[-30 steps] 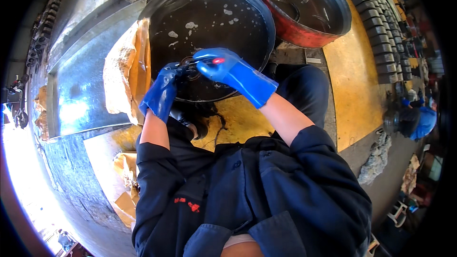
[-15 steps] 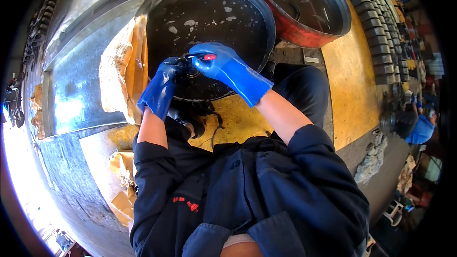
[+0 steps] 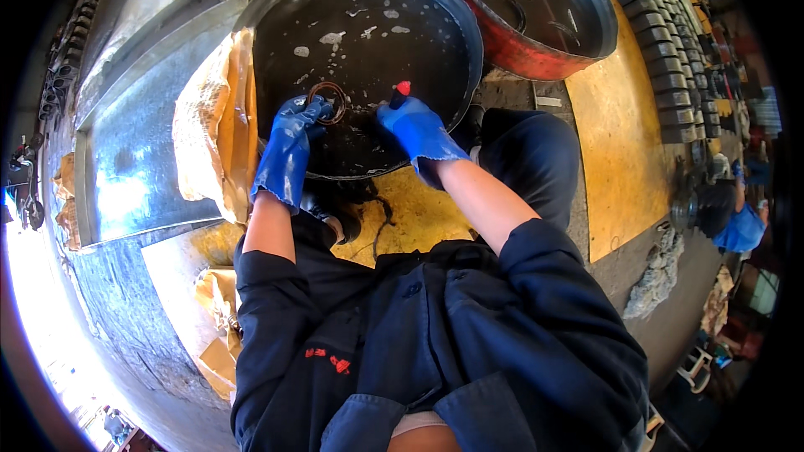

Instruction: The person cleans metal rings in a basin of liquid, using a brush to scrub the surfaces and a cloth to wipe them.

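Both my hands wear blue rubber gloves and hang over a wide round tub (image 3: 474, 42) of dark liquid with pale foam patches. My left hand (image 3: 286, 141) pinches a brownish metal ring (image 3: 342, 100) by its left side, and the ring stands tilted above the liquid. A hand's width to the right, my right hand (image 3: 416, 130) is closed round a short dark tool with a red end (image 3: 403, 89). The red end points up and away from me; the rest is hidden by the glove, so its kind does not show. Ring and tool are apart.
A red-sided tub (image 3: 523, 57) with dark liquid stands at the far right, touching distance from the first. Crumpled brown wrapping (image 3: 216, 117) hangs by the left rim, beside a metal tray (image 3: 138, 159). Stacked dark blocks (image 3: 657, 59) and a person in blue (image 3: 741, 226) are at right.
My hands have come apart. The right hand has moved right with the red-ended tool and turned it upward. The ring, mostly hidden before, now shows in my left hand.
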Motion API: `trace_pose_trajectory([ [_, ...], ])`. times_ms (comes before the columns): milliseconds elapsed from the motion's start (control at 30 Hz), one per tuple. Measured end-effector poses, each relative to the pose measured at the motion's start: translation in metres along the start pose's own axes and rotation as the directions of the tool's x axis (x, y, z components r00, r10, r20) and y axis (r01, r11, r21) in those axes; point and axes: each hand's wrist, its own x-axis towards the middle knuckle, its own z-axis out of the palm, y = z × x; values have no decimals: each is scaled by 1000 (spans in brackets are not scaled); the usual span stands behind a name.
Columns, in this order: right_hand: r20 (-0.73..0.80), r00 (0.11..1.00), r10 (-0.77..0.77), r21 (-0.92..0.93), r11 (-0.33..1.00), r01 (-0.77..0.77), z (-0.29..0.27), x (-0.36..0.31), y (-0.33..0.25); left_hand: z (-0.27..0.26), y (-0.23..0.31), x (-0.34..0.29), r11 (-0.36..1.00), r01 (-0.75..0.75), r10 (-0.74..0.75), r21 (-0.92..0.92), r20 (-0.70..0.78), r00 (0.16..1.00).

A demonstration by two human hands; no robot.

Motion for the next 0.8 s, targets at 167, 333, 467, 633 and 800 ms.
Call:
trace_pose_trajectory([
  [167, 83, 997, -12, 84, 996, 5, -8, 1, -41, -2, -4, -4, 1000, -10, 11, -3, 91, 996],
  [333, 170, 975, -146, 154, 981, 120, 18, 27, -53, 7, 7, -12, 986, 29, 6, -163, 211, 978],
  [467, 201, 957, -207, 50, 978, 201, 25, 21, -51, 13, 23, -12, 941, 228, -203, -251, 120, 972],
  [633, 358, 858, -369, -157, 882, 445, 18, -3, -50, 10, 24, -14, 956, 225, -220, -186, 48, 974],
  [800, 362, 876, -318, -345, 828, 443, 16, -4, -34, -6, -3, 9, 980, 87, -71, -177, 94, 993],
])
